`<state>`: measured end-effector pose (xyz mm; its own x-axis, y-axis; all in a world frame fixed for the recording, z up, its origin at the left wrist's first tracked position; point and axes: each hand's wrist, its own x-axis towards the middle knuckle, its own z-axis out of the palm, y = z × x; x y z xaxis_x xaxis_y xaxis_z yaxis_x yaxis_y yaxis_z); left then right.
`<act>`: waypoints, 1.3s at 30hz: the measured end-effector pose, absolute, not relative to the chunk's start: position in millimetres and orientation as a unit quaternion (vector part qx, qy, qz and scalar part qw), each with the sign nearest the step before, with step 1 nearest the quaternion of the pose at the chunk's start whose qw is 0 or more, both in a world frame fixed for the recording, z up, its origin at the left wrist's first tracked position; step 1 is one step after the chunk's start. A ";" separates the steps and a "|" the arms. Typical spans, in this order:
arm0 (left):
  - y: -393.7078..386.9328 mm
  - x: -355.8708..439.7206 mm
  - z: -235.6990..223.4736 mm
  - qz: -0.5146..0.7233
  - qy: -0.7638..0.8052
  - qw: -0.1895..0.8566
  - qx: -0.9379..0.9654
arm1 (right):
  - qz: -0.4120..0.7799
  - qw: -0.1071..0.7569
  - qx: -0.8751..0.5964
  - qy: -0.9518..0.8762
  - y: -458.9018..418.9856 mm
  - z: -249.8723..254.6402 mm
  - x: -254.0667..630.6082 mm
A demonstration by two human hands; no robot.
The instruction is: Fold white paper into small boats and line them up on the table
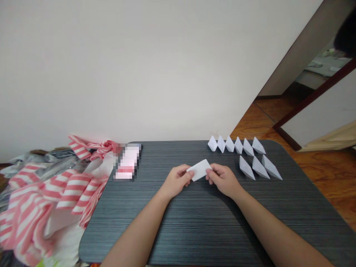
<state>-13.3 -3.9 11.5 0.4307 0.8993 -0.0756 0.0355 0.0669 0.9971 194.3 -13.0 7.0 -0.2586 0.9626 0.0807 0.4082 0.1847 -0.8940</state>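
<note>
A small folded sheet of white paper (199, 170) is held above the middle of the dark table (178, 230). My left hand (178, 179) pinches its left end, thumb on top and fingers curled beneath. At the opposite end, my right hand (222, 178) grips the paper between thumb and fingers. The paper is tilted, its right side a little higher in the view. To the right of my hands stand several folded white paper boats (229, 144) in a back row, with three more paper boats (260, 168) in front of them.
At the table's left back corner lies a blurred-out pinkish-white rectangular thing (128, 161). Pink-and-white striped cloth (75, 189) is heaped along the left edge. A pale wall (155, 74) rises behind the table, and wooden floor (319, 174) shows on the right.
</note>
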 end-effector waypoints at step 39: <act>-1.9 -9.0 5.1 0.356 0.385 0.676 0.518 | 0.336 0.328 -0.339 -0.815 -11.7 -4.3 195.3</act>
